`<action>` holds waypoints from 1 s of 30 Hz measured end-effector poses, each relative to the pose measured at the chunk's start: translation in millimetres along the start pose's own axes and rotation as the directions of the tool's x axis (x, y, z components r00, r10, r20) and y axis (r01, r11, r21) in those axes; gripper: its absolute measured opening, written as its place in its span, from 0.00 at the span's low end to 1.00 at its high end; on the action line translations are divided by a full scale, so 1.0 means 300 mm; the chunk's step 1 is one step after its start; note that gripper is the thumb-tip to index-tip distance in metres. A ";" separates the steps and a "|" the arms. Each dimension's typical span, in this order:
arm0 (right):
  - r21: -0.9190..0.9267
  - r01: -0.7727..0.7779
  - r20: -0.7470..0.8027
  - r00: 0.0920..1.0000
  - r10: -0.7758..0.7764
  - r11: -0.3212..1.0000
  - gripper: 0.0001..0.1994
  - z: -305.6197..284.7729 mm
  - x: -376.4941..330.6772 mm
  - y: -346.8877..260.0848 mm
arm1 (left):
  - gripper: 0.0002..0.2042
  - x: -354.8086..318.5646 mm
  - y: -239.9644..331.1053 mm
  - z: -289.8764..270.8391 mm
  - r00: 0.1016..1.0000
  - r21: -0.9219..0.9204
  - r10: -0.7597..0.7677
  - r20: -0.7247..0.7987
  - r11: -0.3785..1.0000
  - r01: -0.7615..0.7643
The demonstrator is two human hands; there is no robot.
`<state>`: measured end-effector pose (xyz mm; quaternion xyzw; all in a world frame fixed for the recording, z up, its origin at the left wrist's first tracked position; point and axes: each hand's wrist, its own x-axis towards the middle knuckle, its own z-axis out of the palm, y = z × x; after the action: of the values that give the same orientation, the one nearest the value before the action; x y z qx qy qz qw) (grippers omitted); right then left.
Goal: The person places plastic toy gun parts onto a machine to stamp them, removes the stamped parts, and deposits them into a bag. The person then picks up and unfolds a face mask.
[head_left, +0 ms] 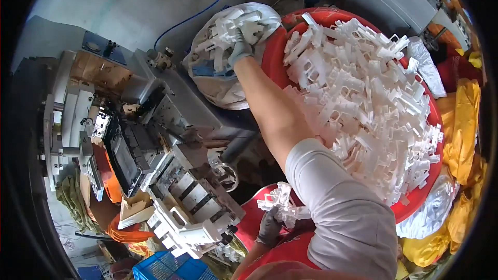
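A grey concrete floor (pixel 129 0) carries a metal machine (pixel 155 166) at the left and a big red tub (pixel 272 59) heaped with white plastic parts (pixel 368 103) at the right. The right hand (pixel 241 46), gloved, grips 1 white part (pixel 249 28) over an open white sack (pixel 218 83) beside the tub's far-left rim. The left hand (pixel 270 228), gloved, clutches a cluster of white parts (pixel 280 205) near the tub's near rim. Yellow bags (pixel 461 124) crowd the right.

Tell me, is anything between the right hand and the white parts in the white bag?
Nothing visible stands between them. The right hand, gloved in grey, already grips white plastic parts at the mouth of the white bag, beside the red basin.
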<state>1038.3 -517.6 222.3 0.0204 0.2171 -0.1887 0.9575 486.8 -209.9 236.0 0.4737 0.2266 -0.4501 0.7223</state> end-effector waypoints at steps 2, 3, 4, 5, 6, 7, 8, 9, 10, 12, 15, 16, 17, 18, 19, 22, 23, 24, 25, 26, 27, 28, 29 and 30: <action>0.055 -0.159 0.018 0.987 0.158 0.986 0.33 0.049 -0.166 0.152 | 0.14 -0.049 0.026 -0.021 0.988 0.215 0.144 -0.059 0.968 -0.129; 0.069 -0.197 0.029 0.980 0.195 0.978 0.35 0.070 -0.220 0.164 | 0.14 -0.077 0.062 0.014 0.978 0.256 0.194 -0.074 0.952 -0.170; 0.039 -0.190 0.015 0.982 0.189 0.981 0.35 0.083 -0.239 0.146 | 0.15 -0.066 0.049 -0.007 0.992 0.152 0.114 -0.052 0.983 -0.105; 0.008 -0.184 0.001 0.983 0.184 0.983 0.35 0.096 -0.259 0.131 | 0.15 -0.058 0.035 -0.026 0.999 0.048 0.036 -0.023 0.998 -0.035; -0.026 -0.168 -0.017 0.986 0.168 0.985 0.36 0.094 -0.260 0.100 | 0.15 -0.051 0.042 -0.008 0.999 0.051 0.031 -0.014 0.998 -0.030; -0.059 -0.156 -0.034 0.987 0.154 0.986 0.36 0.094 -0.262 0.077 | 0.15 -0.049 0.048 0.011 0.999 -0.048 -0.014 -0.048 0.999 0.011; -0.092 -0.147 -0.050 0.988 0.143 0.985 0.36 0.096 -0.264 0.063 | 0.15 -0.048 0.055 0.027 0.995 -0.149 -0.061 -0.080 0.988 0.048; -0.092 -0.140 -0.051 0.989 0.136 0.986 0.36 0.096 -0.262 0.052 | 0.15 -0.046 0.059 0.035 0.995 -0.146 -0.065 -0.075 0.988 0.053; -0.088 -0.060 -0.069 0.996 0.054 0.994 0.37 0.098 -0.260 0.048 | 0.15 -0.045 0.061 0.040 0.998 -0.047 -0.029 -0.056 0.999 0.026; -0.085 0.014 -0.087 0.996 -0.021 0.996 0.39 0.099 -0.269 0.049 | 0.16 -0.053 0.077 0.056 0.999 0.049 0.010 -0.039 0.999 -0.008; -0.173 0.045 -0.080 0.995 -0.060 0.984 0.37 0.084 -0.311 0.069 | 0.16 -0.071 0.090 0.068 0.990 0.269 0.144 -0.003 0.953 -0.138; -0.205 0.070 -0.075 0.993 -0.087 0.976 0.36 0.091 -0.347 0.080 | 0.16 -0.061 0.074 0.054 0.995 0.063 0.070 -0.067 0.996 -0.066; -0.220 0.075 -0.070 0.993 -0.092 0.973 0.35 0.086 -0.342 0.100 | 0.16 -0.062 0.064 0.046 0.993 -0.150 -0.013 -0.114 0.989 -0.004; -0.237 0.096 -0.066 0.991 -0.115 0.967 0.35 0.074 -0.326 0.090 | 0.16 -0.066 0.064 0.048 0.994 -0.149 -0.012 -0.110 0.989 -0.004; -0.197 0.086 -0.015 0.996 -0.091 0.977 0.29 0.027 -0.221 0.008 | 0.13 -0.053 0.067 0.066 0.999 0.006 0.032 -0.043 0.999 -0.032; -0.123 -0.050 0.040 0.998 0.056 0.991 0.23 0.041 -0.259 0.027 | 0.13 -0.056 0.041 0.028 0.994 0.138 0.107 -0.027 0.985 -0.102; -0.091 -0.134 0.051 0.989 0.139 0.987 0.22 0.076 -0.321 0.054 | 0.16 -0.065 0.025 0.012 0.990 0.133 0.132 -0.051 0.983 -0.124; -0.094 -0.133 0.051 0.989 0.138 0.987 0.22 0.090 -0.349 0.048 | 0.16 -0.065 0.021 0.014 0.990 0.129 0.131 -0.049 0.984 -0.124; -0.080 -0.106 0.118 0.986 0.115 0.991 0.21 0.105 -0.377 0.043 | 0.16 -0.064 0.020 0.015 0.995 -0.038 0.076 -0.067 0.996 -0.079; -0.064 -0.080 0.186 0.978 0.091 0.995 0.21 0.119 -0.407 0.034 | 0.15 -0.063 0.020 0.016 0.997 -0.206 0.019 -0.076 0.978 -0.034; -0.068 -0.071 0.185 0.979 0.082 0.995 0.21 0.117 -0.417 0.011 | 0.15 -0.062 0.020 0.015 0.998 -0.205 0.014 -0.068 0.978 -0.028; -0.043 -0.061 0.215 0.974 0.069 0.997 0.21 0.117 -0.428 -0.014 | 0.15 -0.061 0.020 0.011 0.998 -0.199 0.023 -0.057 0.979 -0.034; -0.018 -0.051 0.245 0.968 0.054 0.999 0.21 0.117 -0.440 -0.041 | 0.14 -0.056 0.015 0.010 0.998 -0.192 0.032 -0.046 0.981 -0.040; 0.040 -0.105 0.286 0.954 0.090 0.994 0.21 0.107 -0.454 -0.069 | 0.16 -0.047 0.003 0.012 0.998 -0.169 0.050 -0.031 0.984 -0.054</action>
<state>930.0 -492.7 309.9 0.0300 0.0708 -0.1482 0.9860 480.3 -206.6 248.8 0.4219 0.2613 -0.4038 0.7686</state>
